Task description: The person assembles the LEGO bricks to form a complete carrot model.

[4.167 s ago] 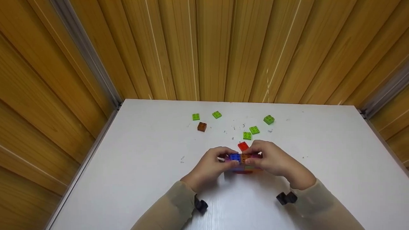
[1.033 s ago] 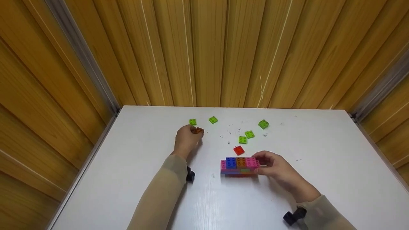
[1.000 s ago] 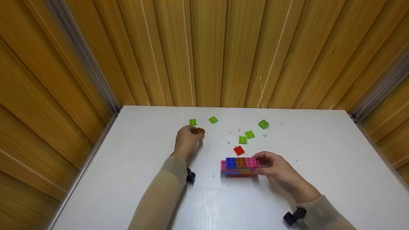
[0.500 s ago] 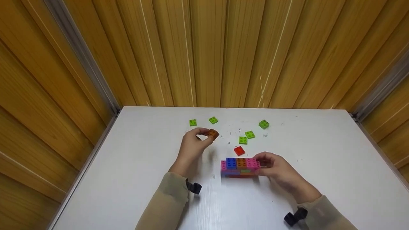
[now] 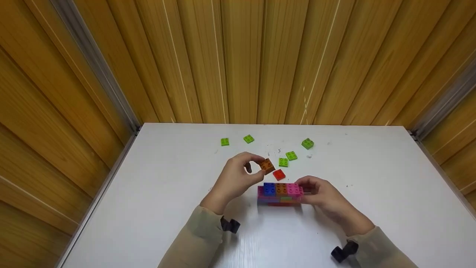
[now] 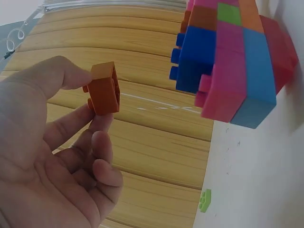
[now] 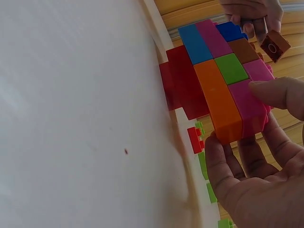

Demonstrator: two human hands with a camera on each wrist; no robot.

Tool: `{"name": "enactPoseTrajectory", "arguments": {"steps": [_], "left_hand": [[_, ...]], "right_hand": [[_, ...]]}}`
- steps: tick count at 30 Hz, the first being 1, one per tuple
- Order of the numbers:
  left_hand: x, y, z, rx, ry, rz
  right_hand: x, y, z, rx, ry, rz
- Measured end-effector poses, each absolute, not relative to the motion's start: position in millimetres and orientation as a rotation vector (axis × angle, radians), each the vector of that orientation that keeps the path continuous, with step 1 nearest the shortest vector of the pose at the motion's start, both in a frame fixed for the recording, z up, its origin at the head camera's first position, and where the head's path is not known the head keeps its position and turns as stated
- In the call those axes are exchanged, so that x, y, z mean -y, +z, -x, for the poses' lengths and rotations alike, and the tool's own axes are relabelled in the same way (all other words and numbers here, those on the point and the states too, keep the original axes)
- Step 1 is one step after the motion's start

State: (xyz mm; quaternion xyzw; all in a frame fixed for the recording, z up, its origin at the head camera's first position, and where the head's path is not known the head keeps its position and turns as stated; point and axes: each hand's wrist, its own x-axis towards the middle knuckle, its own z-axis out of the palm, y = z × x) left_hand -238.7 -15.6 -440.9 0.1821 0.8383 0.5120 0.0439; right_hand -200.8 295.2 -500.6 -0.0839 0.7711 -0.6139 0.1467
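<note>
Left hand [image 5: 235, 179] pinches brown brick [image 5: 266, 165] | right hand [image 5: 322, 195] grips block stack [image 5: 280, 193] at right end | bricks look light, rigid; hold by sides

sleeves [image 5: 193, 242] – long, beige | wrists – black clip mounts [image 5: 230, 225] | hands bare

This looks like a small play or recording booth rather than a lived-in room. A plain white rectangular table [image 5: 156, 193] fills the lower half of the frame, boxed in on three sides by ribbed yellow-brown wooden wall panels [image 5: 238, 59] joined with grey metal corner strips [image 5: 100, 70]. Small green plastic toy building bricks [image 5: 291, 156] lie scattered near the table's far edge.
</note>
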Motion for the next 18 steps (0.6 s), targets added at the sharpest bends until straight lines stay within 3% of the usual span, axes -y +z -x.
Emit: {"name": "enactPoseTrajectory", "arguments": {"steps": [18], "left_hand": [[6.6, -455.4, 235.5, -2.447, 1.368, -0.738]], "right_hand": [[-293.3, -499.4, 199.9, -2.228, -1.75, 0.242]]}}
